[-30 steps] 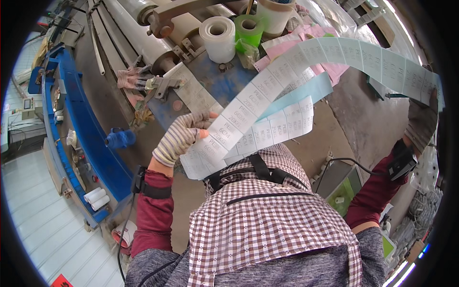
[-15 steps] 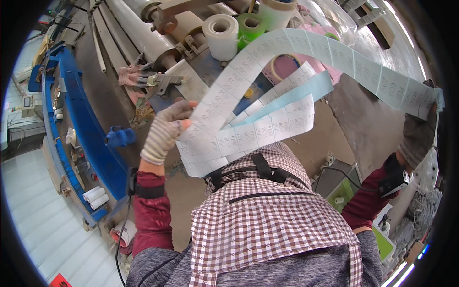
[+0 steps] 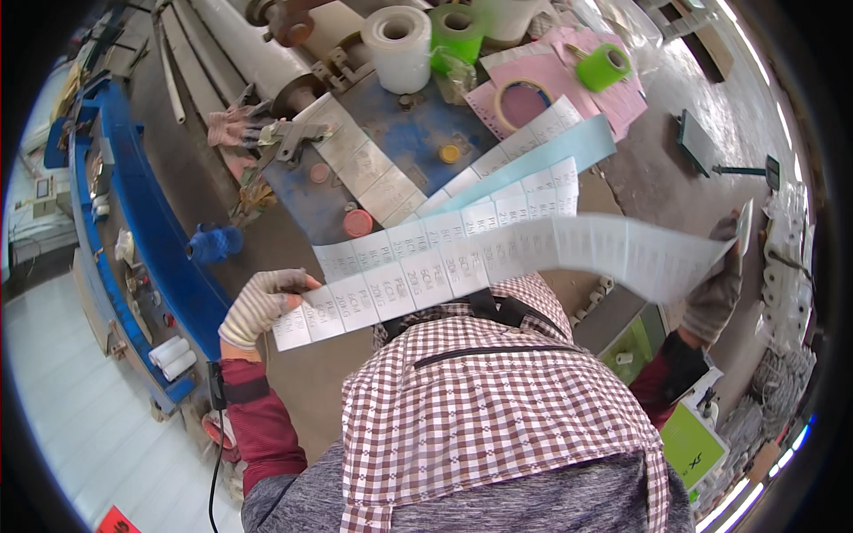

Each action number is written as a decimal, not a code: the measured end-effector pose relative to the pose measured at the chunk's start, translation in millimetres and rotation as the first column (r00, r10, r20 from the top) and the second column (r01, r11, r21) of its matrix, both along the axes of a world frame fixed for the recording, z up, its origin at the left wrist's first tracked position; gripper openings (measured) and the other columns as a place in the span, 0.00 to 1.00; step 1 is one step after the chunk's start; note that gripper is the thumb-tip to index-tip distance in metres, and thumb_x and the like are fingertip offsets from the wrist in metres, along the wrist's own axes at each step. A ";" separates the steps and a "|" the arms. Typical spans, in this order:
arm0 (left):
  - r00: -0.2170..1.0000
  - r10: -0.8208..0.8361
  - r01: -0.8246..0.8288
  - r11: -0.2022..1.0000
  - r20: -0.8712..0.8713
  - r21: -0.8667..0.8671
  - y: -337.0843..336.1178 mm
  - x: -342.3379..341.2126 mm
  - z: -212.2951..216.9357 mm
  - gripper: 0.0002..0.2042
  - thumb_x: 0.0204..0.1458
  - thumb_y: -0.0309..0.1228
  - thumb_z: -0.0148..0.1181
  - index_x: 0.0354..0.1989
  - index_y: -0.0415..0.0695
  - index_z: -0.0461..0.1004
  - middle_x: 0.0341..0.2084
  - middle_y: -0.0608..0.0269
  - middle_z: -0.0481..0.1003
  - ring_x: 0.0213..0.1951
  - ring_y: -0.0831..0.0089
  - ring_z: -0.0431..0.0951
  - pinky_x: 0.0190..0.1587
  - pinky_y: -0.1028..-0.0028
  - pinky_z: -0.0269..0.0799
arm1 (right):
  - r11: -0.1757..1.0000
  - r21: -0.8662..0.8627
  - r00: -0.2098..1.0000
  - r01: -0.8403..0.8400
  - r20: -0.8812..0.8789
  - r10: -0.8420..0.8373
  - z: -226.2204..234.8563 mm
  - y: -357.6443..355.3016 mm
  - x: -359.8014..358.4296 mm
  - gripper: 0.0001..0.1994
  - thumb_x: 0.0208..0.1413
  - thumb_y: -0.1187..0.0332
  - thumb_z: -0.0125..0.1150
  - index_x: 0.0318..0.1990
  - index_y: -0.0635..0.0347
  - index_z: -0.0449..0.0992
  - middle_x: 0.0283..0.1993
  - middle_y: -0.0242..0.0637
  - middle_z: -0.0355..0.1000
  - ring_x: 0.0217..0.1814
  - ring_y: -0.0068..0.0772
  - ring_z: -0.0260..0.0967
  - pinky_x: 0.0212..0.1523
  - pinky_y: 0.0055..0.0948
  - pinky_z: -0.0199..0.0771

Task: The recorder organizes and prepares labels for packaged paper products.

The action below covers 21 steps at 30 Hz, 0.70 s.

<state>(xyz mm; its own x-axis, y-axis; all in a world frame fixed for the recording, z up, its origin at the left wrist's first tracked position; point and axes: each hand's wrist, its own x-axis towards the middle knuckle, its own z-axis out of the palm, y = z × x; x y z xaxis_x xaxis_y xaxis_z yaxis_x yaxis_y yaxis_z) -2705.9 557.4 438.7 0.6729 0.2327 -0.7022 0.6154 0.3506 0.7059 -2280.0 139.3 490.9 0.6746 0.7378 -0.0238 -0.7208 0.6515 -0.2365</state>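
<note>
A long white strip of labels (image 3: 462, 265) with handwriting stretches across in front of my body. My left hand (image 3: 262, 306), in a striped fingerless glove, pinches it near its left end between thumb and fingers. At the far right my right hand (image 3: 718, 282), in a dark grey glove, is closed on the strip's other end. Between the hands the strip sags and twists, blurred towards the right. Just beyond it lie more label strips (image 3: 533, 185) and a pale blue strip (image 3: 569, 158), partly covered by it.
A blue worktable (image 3: 391, 133) bears a white film roll (image 3: 402, 49), green rolls (image 3: 604, 67), a tape ring (image 3: 523, 105), pink sheets (image 3: 626, 99), a red cap (image 3: 357, 222) and a yellow cap (image 3: 450, 155). Work gloves (image 3: 238, 124) lie at its left. A floor scale (image 3: 697, 142) stands right.
The strip has come down from a high arch to a low, flatter span before my body. My left hand has moved left and down; my right hand has moved down and slightly inward.
</note>
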 end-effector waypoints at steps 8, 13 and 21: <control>0.941 -0.239 0.327 0.828 -0.240 0.456 -13.6 3.1 -14.0 0.19 0.37 0.22 0.62 0.43 0.39 0.73 0.37 0.60 0.75 0.39 0.67 0.74 0.45 0.73 0.68 | 0.981 -0.111 0.952 0.160 -0.246 -0.183 -24.1 -4.7 -33.7 0.20 0.58 0.76 0.48 0.59 0.62 0.60 0.53 0.36 0.65 0.50 0.27 0.67 0.53 0.26 0.69; 0.907 -0.421 0.261 0.530 -0.017 0.807 -39.3 91.5 34.9 0.28 0.37 0.25 0.65 0.52 0.44 0.65 0.48 0.52 0.69 0.49 0.56 0.71 0.52 0.67 0.66 | 0.998 0.012 0.949 -0.060 -0.311 0.061 -9.6 18.3 -32.7 0.21 0.57 0.77 0.48 0.59 0.60 0.59 0.50 0.35 0.65 0.47 0.30 0.68 0.47 0.29 0.73; 0.330 -0.843 0.161 0.495 0.426 0.854 -117.9 230.8 42.3 0.26 0.42 0.35 0.65 0.52 0.46 0.67 0.56 0.55 0.63 0.60 0.52 0.59 0.63 0.56 0.48 | 0.965 0.240 0.963 -0.102 -0.221 0.157 41.2 99.0 -84.1 0.21 0.60 0.71 0.47 0.61 0.57 0.57 0.47 0.34 0.65 0.39 0.24 0.70 0.33 0.27 0.72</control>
